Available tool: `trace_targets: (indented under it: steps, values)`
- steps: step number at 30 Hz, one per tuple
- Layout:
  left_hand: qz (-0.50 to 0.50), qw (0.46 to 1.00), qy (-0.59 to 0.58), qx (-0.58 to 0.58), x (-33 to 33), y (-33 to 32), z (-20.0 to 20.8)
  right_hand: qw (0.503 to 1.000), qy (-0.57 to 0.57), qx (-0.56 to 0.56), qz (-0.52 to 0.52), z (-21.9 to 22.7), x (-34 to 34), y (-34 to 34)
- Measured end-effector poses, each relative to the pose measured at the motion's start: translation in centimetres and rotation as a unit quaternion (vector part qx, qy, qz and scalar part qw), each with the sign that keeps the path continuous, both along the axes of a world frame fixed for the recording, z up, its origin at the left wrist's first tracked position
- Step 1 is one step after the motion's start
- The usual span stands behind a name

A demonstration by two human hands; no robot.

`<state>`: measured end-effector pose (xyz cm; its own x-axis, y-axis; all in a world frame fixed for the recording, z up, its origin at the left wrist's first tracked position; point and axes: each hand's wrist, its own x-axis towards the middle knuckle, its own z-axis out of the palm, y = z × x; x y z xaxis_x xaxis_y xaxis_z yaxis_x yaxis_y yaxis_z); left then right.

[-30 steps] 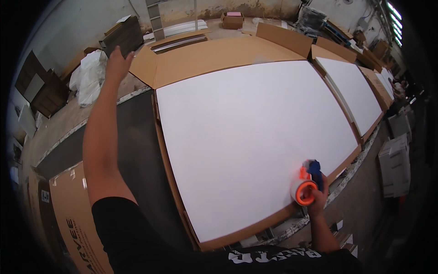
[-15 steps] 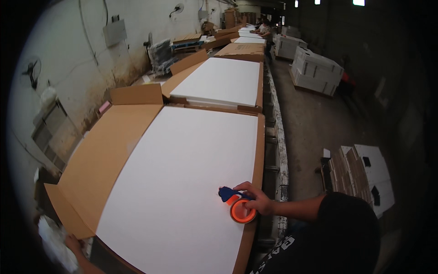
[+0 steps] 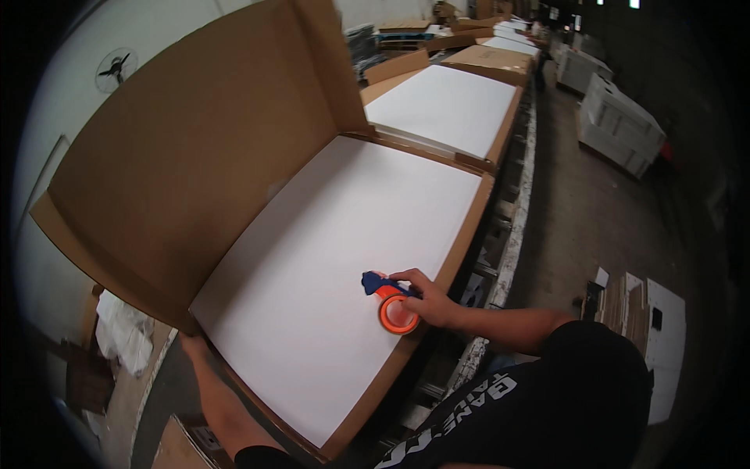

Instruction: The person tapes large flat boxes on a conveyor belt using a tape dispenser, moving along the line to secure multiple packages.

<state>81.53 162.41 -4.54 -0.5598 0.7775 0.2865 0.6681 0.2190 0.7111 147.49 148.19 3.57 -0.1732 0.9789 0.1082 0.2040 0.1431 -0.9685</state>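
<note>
My right hand (image 3: 430,301) is wrapped round the handle of a tape dispenser (image 3: 400,314), which has a blue head and an orange tape roll. The dispenser is over a large white panel (image 3: 336,227) lying inside an open cardboard carton (image 3: 375,383), close to the carton's right side. On the left, the carton's wide brown lid (image 3: 195,141) stands raised and leans outward. My left hand (image 3: 192,342) is at the lid's lower near corner; the carton hides its fingers.
Another open carton with a white panel (image 3: 445,109) adjoins the far end, on a line with further cartons. A worn rail (image 3: 512,242) runs along the right side. Stacked boards (image 3: 652,336) and wrapped white stacks (image 3: 621,125) stand right. Clear plastic (image 3: 125,332) hangs left.
The carton's lid has swung up from lying outward on the left. My left hand has moved up and right with it. My right hand still holds the tape dispenser; the view has shifted.
</note>
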Motion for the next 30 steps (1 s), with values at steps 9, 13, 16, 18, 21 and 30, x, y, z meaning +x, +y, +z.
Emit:
trace_targets:
  steps: [9,13,16,18,21,30]
  values:
    - [-0.073,0.909,-0.353,0.209,-4.9,-0.1,-4.3,0.951,-0.248,0.041,0.177,2.4,3.3,6.8]
    - [-0.046,0.925,-0.328,0.185,-4.3,0.2,-4.0,0.950,-0.164,-0.018,0.263,1.3,7.6,14.0]
    - [-0.035,0.936,-0.307,0.166,-3.5,1.1,-2.7,0.984,-0.160,0.005,0.075,-1.2,11.2,26.0]
    - [-0.018,0.943,-0.291,0.161,-3.9,0.3,-1.8,0.988,-0.151,0.026,-0.009,0.1,11.6,34.4]
    - [-0.017,0.945,-0.287,0.155,-2.9,1.4,-2.3,0.968,-0.159,0.081,-0.178,-1.7,15.2,46.2]
    - [0.032,0.957,-0.258,0.133,-2.9,-4.4,-2.4,0.985,0.140,-0.036,-0.098,-0.5,10.1,56.0]
